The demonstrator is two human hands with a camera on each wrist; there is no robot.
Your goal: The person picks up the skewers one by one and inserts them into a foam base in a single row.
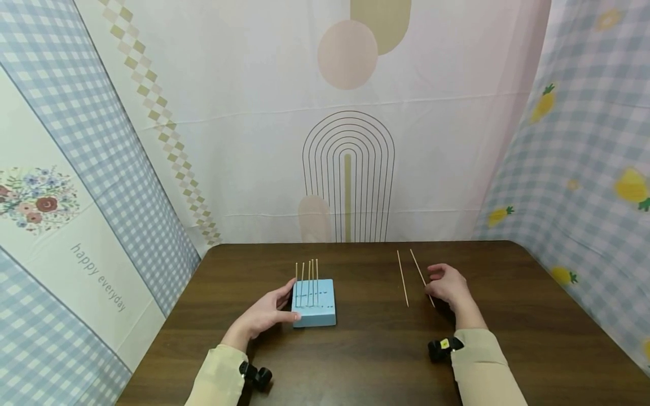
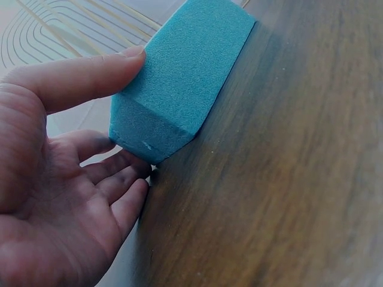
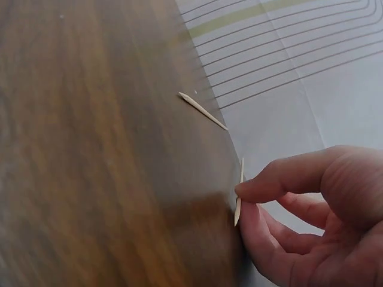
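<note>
My left hand (image 1: 261, 313) grips the left side of a light blue foam block (image 1: 316, 320), its thumb at the near corner and its fingers along the side and back. Several thin wooden skewers (image 1: 309, 282) stand upright in the block, whose top shows rows of small holes. On the right, my right hand (image 1: 449, 286) pinches a wooden skewer (image 3: 237, 212) near its close end, between thumb and index finger. The skewer's pointed tip sticks out below the fingertips in the right wrist view. To its left, another skewer (image 1: 403, 279) lies on the table.
The dark wooden table (image 1: 365, 355) runs back to a patterned cloth (image 1: 254, 169) hanging behind it. Checked cloths hang at the left and right. A small black camera is worn on each wrist, over light sleeves (image 1: 218, 372).
</note>
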